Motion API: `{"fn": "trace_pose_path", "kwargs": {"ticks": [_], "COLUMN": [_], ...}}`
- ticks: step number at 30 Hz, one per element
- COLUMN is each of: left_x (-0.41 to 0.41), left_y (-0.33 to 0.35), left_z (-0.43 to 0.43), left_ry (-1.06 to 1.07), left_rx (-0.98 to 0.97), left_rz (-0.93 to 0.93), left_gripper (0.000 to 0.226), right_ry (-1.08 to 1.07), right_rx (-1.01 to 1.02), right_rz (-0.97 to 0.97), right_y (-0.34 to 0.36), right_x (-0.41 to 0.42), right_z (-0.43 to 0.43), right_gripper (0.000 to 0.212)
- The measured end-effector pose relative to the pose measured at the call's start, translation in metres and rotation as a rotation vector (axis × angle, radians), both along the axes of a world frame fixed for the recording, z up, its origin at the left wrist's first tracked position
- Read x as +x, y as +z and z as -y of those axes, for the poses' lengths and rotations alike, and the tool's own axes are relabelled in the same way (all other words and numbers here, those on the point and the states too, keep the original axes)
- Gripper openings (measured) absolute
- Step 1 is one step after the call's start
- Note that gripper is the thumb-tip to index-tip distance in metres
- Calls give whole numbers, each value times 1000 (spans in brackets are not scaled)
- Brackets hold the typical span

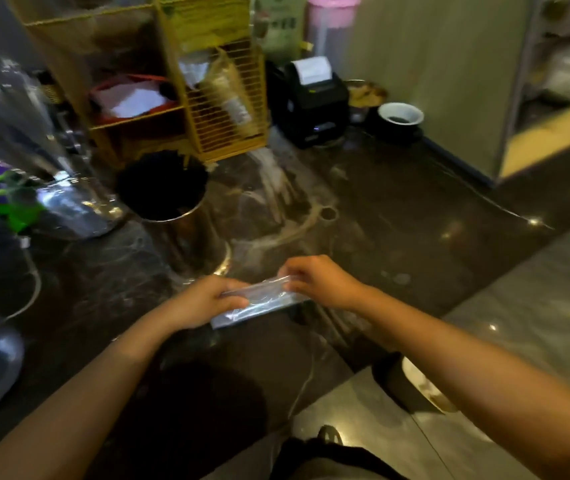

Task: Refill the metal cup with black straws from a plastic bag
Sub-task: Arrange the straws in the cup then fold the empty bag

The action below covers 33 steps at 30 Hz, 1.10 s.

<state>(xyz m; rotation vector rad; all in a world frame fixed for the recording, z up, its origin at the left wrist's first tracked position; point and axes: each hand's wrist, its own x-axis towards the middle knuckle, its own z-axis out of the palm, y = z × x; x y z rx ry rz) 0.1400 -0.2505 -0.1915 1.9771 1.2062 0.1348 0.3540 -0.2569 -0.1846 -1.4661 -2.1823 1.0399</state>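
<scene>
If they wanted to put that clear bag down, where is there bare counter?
Bare dark marble counter lies right of the metal cup of black straws, in front of the black receipt printer. The left is crowded: yellow wire rack, clear plastic sleeves. Both hands hold the clear plastic bag.

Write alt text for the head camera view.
Both hands, left hand and right hand, hold a clear plastic bag above a dark marble counter. Behind stands a metal cup full of black straws.
</scene>
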Motion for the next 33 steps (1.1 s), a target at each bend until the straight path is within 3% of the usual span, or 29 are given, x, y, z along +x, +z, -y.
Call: {"fn": "trace_pose_path", "kwargs": {"ticks": [5,13,21,27,33], "left_x": [86,253,411,488,528], "left_y": [-5,-18,-64,-141,-302], "left_z": [3,35,69,61,45], "left_ry": [-70,-237,-292,-337,-444], "left_rx": [80,119,76,-1,14], "left_rz": [156,76,8,-68,-151], "left_gripper": [33,35,31,29,35], "right_ry": [-274,-601,-880,-1036,-1090], "right_rx": [-60,-139,-280,-303,-276], "right_rz": [-80,-217,-255,-301,-308], "right_y": [1,3,-32,-111,-261], "right_x": [89,246,378,429,450], "right_z": [28,93,151,157,144], "right_gripper": [23,39,14,13,18]}}
